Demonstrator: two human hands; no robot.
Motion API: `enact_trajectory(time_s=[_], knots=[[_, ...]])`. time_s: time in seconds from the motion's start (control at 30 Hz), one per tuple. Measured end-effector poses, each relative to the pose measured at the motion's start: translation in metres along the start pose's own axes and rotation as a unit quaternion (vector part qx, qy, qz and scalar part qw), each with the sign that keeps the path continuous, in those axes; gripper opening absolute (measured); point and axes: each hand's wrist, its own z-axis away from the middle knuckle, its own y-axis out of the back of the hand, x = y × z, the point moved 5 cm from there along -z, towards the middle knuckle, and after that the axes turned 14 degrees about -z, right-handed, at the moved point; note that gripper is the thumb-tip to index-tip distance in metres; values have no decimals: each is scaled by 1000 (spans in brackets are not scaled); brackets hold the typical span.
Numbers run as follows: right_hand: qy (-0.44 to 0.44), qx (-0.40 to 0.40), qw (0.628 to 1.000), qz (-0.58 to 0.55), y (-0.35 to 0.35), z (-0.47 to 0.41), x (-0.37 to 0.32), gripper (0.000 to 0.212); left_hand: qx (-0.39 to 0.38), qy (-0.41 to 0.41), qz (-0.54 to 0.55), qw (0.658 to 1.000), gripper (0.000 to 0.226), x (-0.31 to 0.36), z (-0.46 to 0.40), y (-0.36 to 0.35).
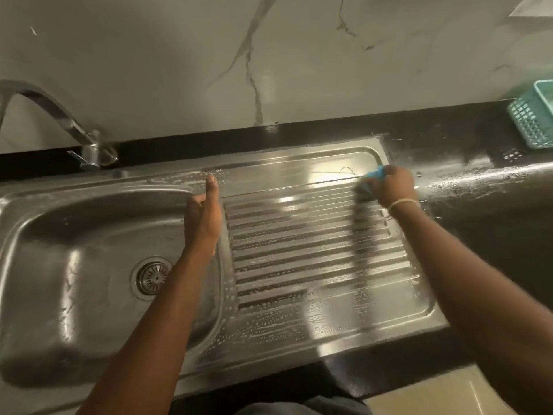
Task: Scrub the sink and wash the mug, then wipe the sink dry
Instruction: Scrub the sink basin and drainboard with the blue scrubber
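Observation:
A stainless steel sink (59, 223) has its basin on the left and a ribbed drainboard (314, 253) on the right, wet and dotted with suds. My right hand (395, 187) grips a blue scrubber (374, 175) against the drainboard's far right corner. With fingers straight, my left hand (203, 214) rests on the rim between basin and drainboard. No mug is in view.
A chrome tap (59, 121) stands at the back left, and the drain strainer (151, 277) sits in the basin floor. The black counter (478, 163) on the right is wet and soapy. A teal plastic basket (532, 121) stands at the far right by the marble wall.

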Motion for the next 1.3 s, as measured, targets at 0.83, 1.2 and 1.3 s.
enact_trajectory(time_s=[0.83,1.2,1.3], knots=[[44,39,989,136,-18,-26,-43,22,14,53,-82,995,101,0,-7,1],[229,-291,927,-56,-254,119,-231,29,75,92,-38,992,76,-24,-1,15],[177,-241,948,-110,-212,82,-198,26,74,76,-57,993,81,-26,-8,16]])
